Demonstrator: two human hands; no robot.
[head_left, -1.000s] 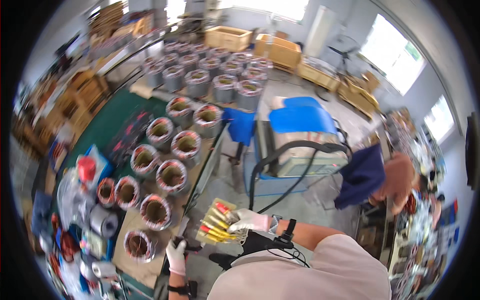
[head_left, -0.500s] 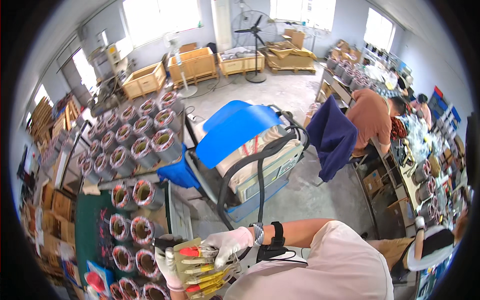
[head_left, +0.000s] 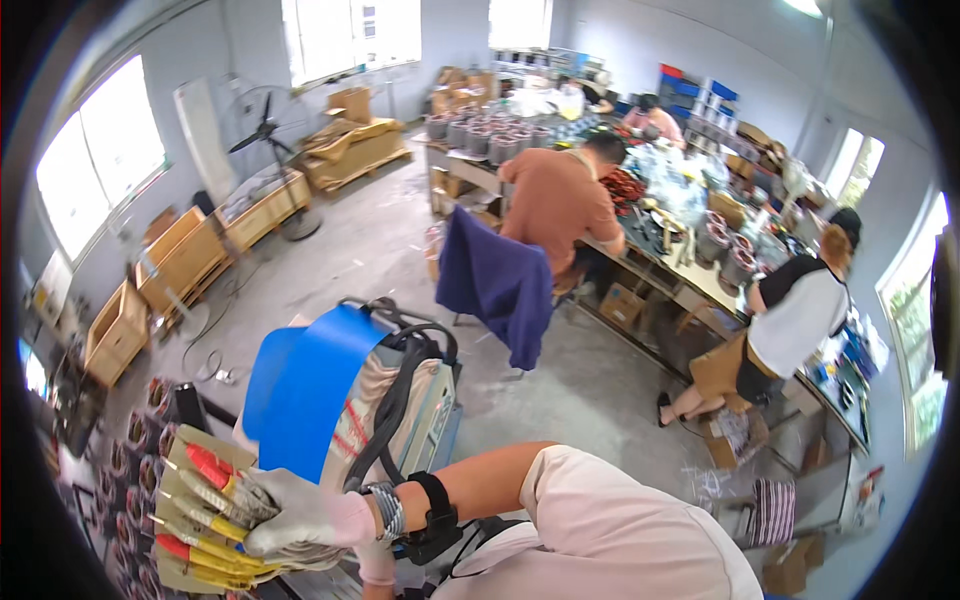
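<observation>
My right hand (head_left: 305,515), in a white glove with a wristband and black strap behind it, is closed over a bundle of yellow and red sleeved leads (head_left: 212,515). The leads fan out to the left with thin pale tips. Behind them lies a flat tan card (head_left: 172,482), which sticks out past the bundle at the top and left. My left hand (head_left: 377,562) shows only as a gloved cuff and wrist under my right wrist; its fingers are hidden.
A machine with a blue sheet (head_left: 310,375) and thick black hoses stands just ahead. Grey cylinders (head_left: 120,465) line the left. A purple cloth (head_left: 497,290) hangs on a chair. People work at the long bench (head_left: 690,290) on the right; wooden crates (head_left: 185,255) stand far left.
My view has swung to the right, so the machine, chair and bench sit further left. Both hands and the bundle have come along, and my left hand is now mostly covered.
</observation>
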